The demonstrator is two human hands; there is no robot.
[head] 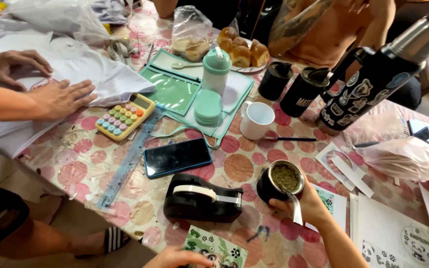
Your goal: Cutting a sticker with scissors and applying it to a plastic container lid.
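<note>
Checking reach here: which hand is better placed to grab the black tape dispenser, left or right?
Left, probably. The left hand rests on a panda-print card just below the black tape dispenser and holds nothing. The right hand is busy gripping the mate cup.

You look down on a tabletop [234,166] under a cloth of pink and orange circles. Lying on it: a white garment [75,64] at the left, a pastel calculator [125,116], a clear ruler [125,166], a phone [177,157] face up, a black tape dispenser [202,198], a white mug [256,120], a green folder [175,92], a sticker-covered flask [373,79], and a gourd cup of green herb [279,181].
</note>
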